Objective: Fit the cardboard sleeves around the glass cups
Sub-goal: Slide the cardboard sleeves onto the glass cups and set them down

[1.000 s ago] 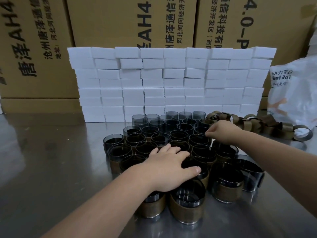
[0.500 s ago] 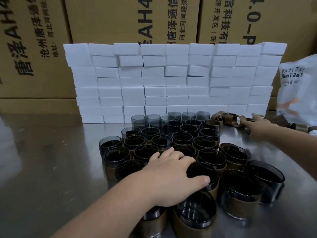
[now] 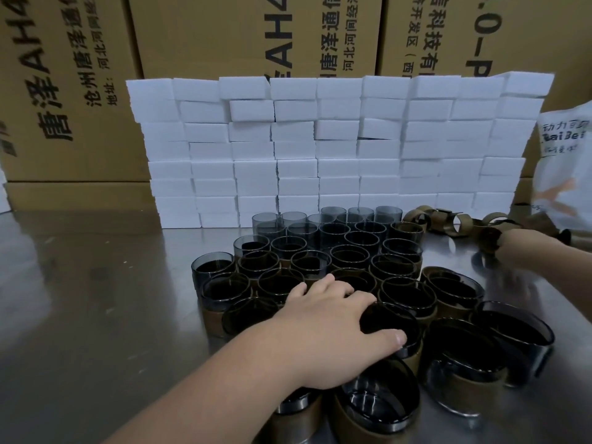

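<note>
Several dark smoked-glass cups [image 3: 339, 261] stand packed together on the steel table [image 3: 96, 315]. The back rows [image 3: 330, 216] are bare glass. The front ones, like this cup [image 3: 374, 415], wear brown cardboard sleeves. My left hand [image 3: 330, 325] rests flat on the cups' tops, its thumb on the rim of one cup [image 3: 389, 322]. Loose brown sleeves [image 3: 448, 221] lie in a heap at the back right. My right hand [image 3: 515, 248], blurred, pinches one cardboard sleeve [image 3: 488, 240] at the edge of that heap.
A wall of white foam blocks [image 3: 320, 149] stands right behind the cups, with big cardboard boxes [image 3: 198, 33] behind it. A white plastic bag [image 3: 568, 174] sits at the far right next to the sleeves. Bare steel stretches to the left.
My right hand left the back cups, reached right to the sleeve heap and took hold of a sleeve. My left hand stayed on the cups. The camera moved closer.
</note>
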Motion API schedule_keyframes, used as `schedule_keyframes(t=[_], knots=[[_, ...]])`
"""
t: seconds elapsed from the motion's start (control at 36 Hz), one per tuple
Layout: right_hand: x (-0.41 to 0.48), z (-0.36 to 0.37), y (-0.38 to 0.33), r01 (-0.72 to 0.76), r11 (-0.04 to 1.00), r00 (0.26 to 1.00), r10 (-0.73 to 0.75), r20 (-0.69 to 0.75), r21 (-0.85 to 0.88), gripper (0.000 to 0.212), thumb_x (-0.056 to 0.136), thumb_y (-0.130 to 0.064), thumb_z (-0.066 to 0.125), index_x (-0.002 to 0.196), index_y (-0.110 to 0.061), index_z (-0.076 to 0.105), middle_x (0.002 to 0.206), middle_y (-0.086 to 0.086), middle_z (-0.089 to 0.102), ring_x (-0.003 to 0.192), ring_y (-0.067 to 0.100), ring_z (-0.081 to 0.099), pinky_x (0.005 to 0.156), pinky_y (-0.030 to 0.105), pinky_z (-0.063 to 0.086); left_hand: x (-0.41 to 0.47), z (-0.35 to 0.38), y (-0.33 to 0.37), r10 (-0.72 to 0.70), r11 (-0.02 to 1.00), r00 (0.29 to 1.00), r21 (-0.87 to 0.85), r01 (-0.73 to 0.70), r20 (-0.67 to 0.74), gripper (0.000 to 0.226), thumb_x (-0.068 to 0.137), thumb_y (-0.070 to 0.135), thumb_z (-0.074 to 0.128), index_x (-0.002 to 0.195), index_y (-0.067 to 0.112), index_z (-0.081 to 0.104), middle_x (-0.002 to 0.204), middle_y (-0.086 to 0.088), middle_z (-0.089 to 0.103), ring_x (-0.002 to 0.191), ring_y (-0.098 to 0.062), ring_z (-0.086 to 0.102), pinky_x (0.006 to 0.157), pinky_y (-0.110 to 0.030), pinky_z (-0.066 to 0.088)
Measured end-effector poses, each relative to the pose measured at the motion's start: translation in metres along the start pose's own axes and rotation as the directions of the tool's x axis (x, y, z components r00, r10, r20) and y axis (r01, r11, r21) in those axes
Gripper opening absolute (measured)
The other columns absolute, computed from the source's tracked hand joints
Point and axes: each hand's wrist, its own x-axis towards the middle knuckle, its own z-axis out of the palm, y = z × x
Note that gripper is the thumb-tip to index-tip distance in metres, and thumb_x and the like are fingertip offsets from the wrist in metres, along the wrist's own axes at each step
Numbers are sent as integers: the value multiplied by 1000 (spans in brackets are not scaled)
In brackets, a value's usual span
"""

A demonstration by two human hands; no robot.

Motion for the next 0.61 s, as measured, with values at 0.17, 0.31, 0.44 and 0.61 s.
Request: schedule_keyframes(t=[0.17,0.31,0.44,0.61], knots=[[3,-3,12,19,999,975,-29,-222,-47,23,87,-23,48,101,-13,63,91,6,49,84,24,51,68,32,45,0,0,0,1,1000,1000,-9,-1,-1,71,83,73,26,144,38,17,155,10,10,141,-8,-11,113,-40,-9],[10,5,7,31,996,999,-27,-45,81,65,83,-26,61,141,-14,34,143,17,30,129,36,33,102,38,35,1,1,0,1,1000,1000,-9,-1,-5,71,82,73,26,144,39,18,155,10,10,141,-8,-11,113,-40,-9],[14,9,6,37,984,986,-6,-170,177,47,84,-36,62,124,-15,49,108,19,44,92,37,52,75,37,45,2,1,-1,2,1000,1000,-9,-2,-2,72,81,74,25,144,38,18,155,10,10,141,-8,-11,112,-40,-9],[14,9,3,100,976,971,-52,-233,196,35,84,-33,58,109,-10,53,92,12,55,79,31,55,70,38,49,2,1,-1,1,1000,1000,-4,-1,-6,73,81,74,24,144,38,18,154,11,11,142,-9,-10,113,-41,-9]])
